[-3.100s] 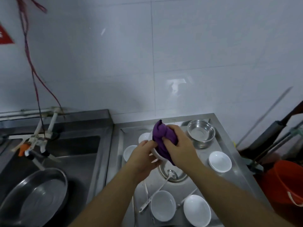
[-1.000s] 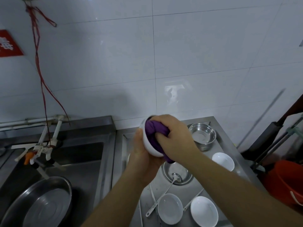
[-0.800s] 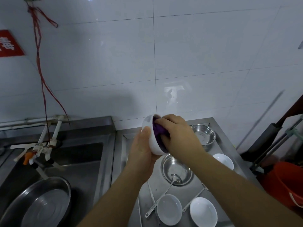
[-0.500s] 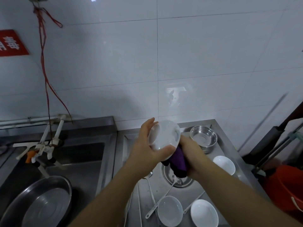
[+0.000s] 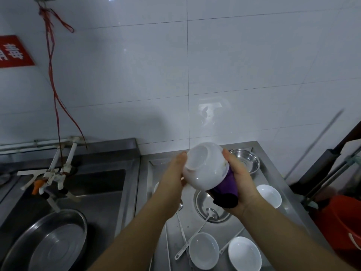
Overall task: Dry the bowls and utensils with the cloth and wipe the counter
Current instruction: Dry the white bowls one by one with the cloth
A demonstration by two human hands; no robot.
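Over the steel bench (image 5: 273, 173), head view: left hand (image 5: 173, 173) held the white bowl (image 5: 205, 169) on its left side, fingers curled onto the rim and wall. Right hand (image 5: 240, 178) cupped the bowl's other side, fingers wrapped around the bunched purple cloth (image 5: 226, 188), pressing it against the bowl's lower outer wall.

Change: a second earlier the cloth was stuffed inside the bowl, which faced sideways. Now the bowl was tipped foot-up, base toward the camera, and the cloth sat outside and under it. My read: inside done, outside and foot being wiped; this bowl was close to finished.

Left on the bench, all apart from the hands:
- three white bowls: front-centre bowl (image 5: 203, 250), front-right bowl (image 5: 244, 253), right-edge bowl (image 5: 269, 195)
- a sliver of another white rim showed behind the left wrist, can't tell what
- two steel bowls: rear steel bowl (image 5: 246, 161), and the centre steel bowl (image 5: 203, 204) with a ladle (image 5: 195, 235) resting in it
- thin utensils lying between the bowls

So most of the drying, and the bench wipe, looked still to do.
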